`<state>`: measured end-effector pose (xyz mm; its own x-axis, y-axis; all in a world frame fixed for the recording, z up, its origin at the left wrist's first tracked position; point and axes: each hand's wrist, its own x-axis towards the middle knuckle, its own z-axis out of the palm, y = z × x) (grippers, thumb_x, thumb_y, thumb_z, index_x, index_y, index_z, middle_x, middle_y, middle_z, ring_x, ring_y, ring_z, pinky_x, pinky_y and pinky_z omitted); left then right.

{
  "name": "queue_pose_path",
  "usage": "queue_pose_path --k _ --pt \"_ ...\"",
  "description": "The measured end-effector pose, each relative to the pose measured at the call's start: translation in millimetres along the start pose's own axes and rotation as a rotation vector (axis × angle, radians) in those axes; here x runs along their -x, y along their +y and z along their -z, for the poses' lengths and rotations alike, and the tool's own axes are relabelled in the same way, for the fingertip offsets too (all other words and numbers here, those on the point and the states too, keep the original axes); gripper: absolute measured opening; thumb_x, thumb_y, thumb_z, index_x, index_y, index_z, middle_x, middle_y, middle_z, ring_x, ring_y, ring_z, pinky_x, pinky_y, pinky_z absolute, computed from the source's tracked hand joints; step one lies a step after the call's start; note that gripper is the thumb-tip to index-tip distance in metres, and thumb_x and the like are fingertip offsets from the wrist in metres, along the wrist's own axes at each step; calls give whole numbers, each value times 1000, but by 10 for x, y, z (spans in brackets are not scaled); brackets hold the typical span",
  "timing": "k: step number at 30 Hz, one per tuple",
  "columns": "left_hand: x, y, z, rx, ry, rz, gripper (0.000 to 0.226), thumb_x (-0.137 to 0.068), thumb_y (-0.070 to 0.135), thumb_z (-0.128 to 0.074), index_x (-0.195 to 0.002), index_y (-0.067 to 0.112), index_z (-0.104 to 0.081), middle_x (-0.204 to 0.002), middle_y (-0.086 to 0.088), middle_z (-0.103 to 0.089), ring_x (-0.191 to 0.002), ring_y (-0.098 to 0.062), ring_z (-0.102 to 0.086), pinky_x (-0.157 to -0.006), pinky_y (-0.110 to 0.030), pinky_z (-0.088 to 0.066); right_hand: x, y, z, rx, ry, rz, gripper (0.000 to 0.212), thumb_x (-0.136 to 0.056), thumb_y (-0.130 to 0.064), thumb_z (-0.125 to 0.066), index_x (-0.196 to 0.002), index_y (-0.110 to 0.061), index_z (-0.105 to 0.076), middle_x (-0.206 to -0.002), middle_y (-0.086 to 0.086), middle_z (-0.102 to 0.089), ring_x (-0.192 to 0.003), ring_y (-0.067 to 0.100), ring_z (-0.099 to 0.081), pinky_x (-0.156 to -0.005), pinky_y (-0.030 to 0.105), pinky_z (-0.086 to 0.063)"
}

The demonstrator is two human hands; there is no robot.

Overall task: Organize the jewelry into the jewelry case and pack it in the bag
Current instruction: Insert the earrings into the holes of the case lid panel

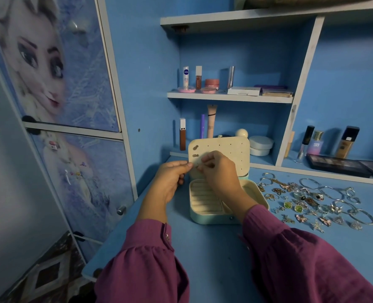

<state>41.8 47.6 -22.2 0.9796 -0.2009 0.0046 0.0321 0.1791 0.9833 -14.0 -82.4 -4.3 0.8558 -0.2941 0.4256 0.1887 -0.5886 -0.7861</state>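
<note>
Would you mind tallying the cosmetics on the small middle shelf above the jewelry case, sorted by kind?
Upright tubes and sticks: 3, namely the white tube, the brown lip gloss and the silver stick
Round pink pots and compacts: 3, for example the pink jar
Flat palettes and boxes: 3, for example the white box
Total: 9

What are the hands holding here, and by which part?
Left hand pinches the left edge of the jewelry case's raised lid panel. Right hand pinches something tiny against it, likely an earring; which part cannot be told.
</note>
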Motion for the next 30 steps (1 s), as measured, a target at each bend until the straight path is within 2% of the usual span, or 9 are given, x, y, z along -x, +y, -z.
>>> queue_pose_path --k 6,14,18,22,24,28,30 --pt "11 7 3 -13 -11 -2 22 -84 10 -71 -104 3 -70 -86 -6 -66 -61 -8 -44 -51 -17 -39 20 -13 2 -64 -2 10 17 -85 -8 -67 -89 -20 -55 -79 -16 -53 -75 -3 -50 -60 3 -37" --pt "4 9 -2 -14 -7 -1 21 -83 10 -72 -102 3 -70 -81 -4 -65 -59 -7 -44 -50 -17 -39 13 -7 9 -77 -12 22 19 -85 -5 -66 -91 -17 -53 -79 -19 -52 -75 -6 -48 -60 1 -38" --pt "13 10 4 -21 -8 -3 18 -83 11 -71 -100 4 -71 -83 -5 -66 -60 -7 -43 -50 -17 -39 10 -10 10 -67 -7 8 17 -86 -10 -67 -92 -18 -54 -79 -17 -53 -77 -1 -50 -63 7 -39" --pt "40 25 -3 -32 -12 -9 14 -84 10 -70 -97 6 -72 -81 -3 -68 -61 -7 -44 -52 -18 -38 15 -25 -11 -52 23 -18 14 -86 -15 -67 -94 -19 -56 -87 -6 -58 -82 9 -55 -72 23 -48" --pt "51 34 -6 -32 -8 -12 11 -84 10 -70 -94 8 -72 -80 -2 -68 -61 -8 -44 -52 -18 -38 25 -45 -11 -31 24 -16 14 -86 -16 -66 -97 -18 -57 -89 -6 -59 -83 11 -56 -75 25 -49" --pt "58 42 -5 -44 -10 -11 12 -84 10 -70 -95 7 -72 -80 -4 -66 -60 -8 -44 -51 -18 -37 34 -53 11 47 44 -18 14 -85 -18 -64 -97 -16 -58 -81 -9 -55 -81 14 -55 -72 29 -48" --pt "59 49 -4 -45 -10 0 15 -84 10 -70 -98 5 -71 -71 -2 -60 -55 -7 -41 -47 -17 -35 25 -45 16 95 59 -28 12 -85 -22 -64 -94 -17 -59 -80 -7 -57 -80 16 -57 -71 33 -48"
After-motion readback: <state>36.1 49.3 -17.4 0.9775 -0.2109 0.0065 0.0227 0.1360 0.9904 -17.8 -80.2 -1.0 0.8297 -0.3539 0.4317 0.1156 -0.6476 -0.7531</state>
